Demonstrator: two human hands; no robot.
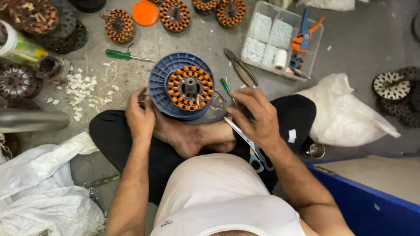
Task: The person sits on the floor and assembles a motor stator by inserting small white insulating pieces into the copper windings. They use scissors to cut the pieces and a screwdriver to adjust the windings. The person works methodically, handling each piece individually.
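A wound motor stator (190,88) with orange copper coils sits in a blue ribbed round holder (161,78), propped on my crossed legs. My left hand (139,117) grips the holder's left edge. My right hand (255,117) is closed on a pair of scissors (247,143) with blue handles, blades pointing toward the stator, and also holds a thin green-handled tool (225,86) near the holder's right side.
Several wound stators (119,25) lie at the top beside an orange lid (145,12). A green screwdriver (123,55), pliers (240,66), a clear compartment box (280,39), white scraps (83,89), white bags (345,116) and a small metal cup (316,150) surround me.
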